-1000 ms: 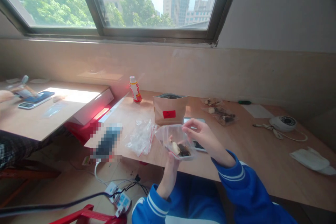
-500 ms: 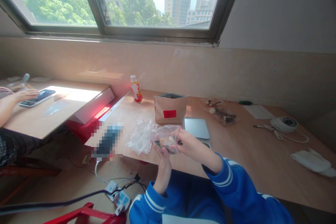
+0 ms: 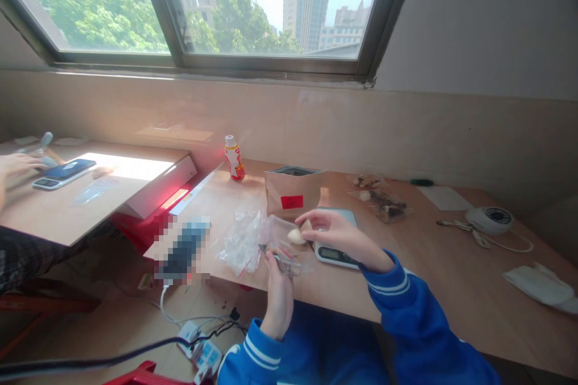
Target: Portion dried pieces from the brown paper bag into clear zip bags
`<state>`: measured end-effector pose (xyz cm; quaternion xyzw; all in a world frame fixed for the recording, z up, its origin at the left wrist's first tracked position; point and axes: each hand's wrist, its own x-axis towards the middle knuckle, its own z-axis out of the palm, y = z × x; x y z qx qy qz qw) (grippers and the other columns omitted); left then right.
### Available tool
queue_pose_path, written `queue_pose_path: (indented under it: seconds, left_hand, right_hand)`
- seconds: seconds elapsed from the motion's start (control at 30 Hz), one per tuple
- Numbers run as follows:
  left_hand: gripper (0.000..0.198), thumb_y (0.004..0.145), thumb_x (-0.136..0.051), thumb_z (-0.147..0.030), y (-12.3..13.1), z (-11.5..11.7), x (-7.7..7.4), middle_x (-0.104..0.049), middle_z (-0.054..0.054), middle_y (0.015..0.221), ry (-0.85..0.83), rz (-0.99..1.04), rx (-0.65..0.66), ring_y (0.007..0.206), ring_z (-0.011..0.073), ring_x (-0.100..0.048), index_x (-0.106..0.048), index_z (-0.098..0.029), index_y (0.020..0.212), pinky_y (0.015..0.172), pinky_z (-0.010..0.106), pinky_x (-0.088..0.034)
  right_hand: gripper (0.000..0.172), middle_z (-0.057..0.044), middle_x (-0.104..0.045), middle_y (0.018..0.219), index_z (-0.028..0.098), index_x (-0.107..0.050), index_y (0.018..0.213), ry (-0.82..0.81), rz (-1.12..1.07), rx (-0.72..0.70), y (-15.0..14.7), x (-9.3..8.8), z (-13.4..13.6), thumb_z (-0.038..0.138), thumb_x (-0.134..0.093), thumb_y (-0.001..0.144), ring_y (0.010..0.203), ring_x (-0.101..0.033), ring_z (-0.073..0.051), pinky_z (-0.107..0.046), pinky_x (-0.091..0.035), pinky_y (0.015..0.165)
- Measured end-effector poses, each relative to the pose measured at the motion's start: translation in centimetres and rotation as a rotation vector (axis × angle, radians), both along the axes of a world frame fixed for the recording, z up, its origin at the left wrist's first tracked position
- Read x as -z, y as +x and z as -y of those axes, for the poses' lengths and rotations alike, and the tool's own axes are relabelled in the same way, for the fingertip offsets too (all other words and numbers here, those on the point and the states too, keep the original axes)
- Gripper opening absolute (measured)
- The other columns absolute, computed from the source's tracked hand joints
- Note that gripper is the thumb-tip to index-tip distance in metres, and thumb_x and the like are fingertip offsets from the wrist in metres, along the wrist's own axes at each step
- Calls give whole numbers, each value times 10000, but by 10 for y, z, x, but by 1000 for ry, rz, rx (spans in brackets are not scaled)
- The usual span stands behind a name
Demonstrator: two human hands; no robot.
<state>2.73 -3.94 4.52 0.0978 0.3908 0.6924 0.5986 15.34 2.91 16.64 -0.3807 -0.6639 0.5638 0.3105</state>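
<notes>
My left hand (image 3: 279, 289) is closed on a clear zip bag (image 3: 291, 264) with a red seal line, held just over the table's front edge. Some dark and pale pieces show inside the bag. My right hand (image 3: 336, 233) pinches pale dried pieces (image 3: 297, 236) above the bag; their exact kind is not clear. Under the right hand lies a digital kitchen scale (image 3: 336, 257), partly covered by it. Behind both hands stands an open brown paper pouch (image 3: 293, 195) with a red label. A heap of empty clear bags (image 3: 241, 240) lies to the left.
Filled clear bags (image 3: 383, 201) lie at the back right, near a white dome camera (image 3: 490, 219) with its cable. A drink bottle (image 3: 234, 159) stands at the back, a phone (image 3: 185, 249) at the left edge. Another person's hand (image 3: 20, 163) is over the neighbouring table.
My right hand has left the bag's side and moved up and right, now with pale pieces between the fingers. The bag in my left hand has tipped lower.
</notes>
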Motion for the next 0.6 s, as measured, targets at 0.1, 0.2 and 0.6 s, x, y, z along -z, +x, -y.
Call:
queue_pose_path:
  seconds: [0.1,0.2,0.6]
  left_hand:
    - [441,850,-541,-546,-2,-2,1,-665,57,1096,-8,31,-44,1046,172,-628,-576,-232,1158,932,318,-478]
    - [405,857,-547,-523,-3,-2,2,-668,33,1054,-18,64,-60,978,145,-641,-587,-240,1144,889,281,-484]
    - [422,867,-527,-529,-2,3,1,-631,25,1199,-29,33,-51,1119,147,-584,-551,-263,1195,955,274,-444]
  right_hand:
    - [426,-64,-693,952,166,-649,1034,173,-116,157,-1,-29,-27,457,-713,730,852,-649,-166,-276,-508,748]
    - [412,-59,-685,995,191,-627,1052,420,-162,339,-13,-44,-59,462,-690,749,877,-647,-169,-286,-510,779]
    - [190,-25,-673,941,216,-596,1025,759,121,258,-30,-24,-92,292,-541,859,889,-626,-164,-312,-471,884]
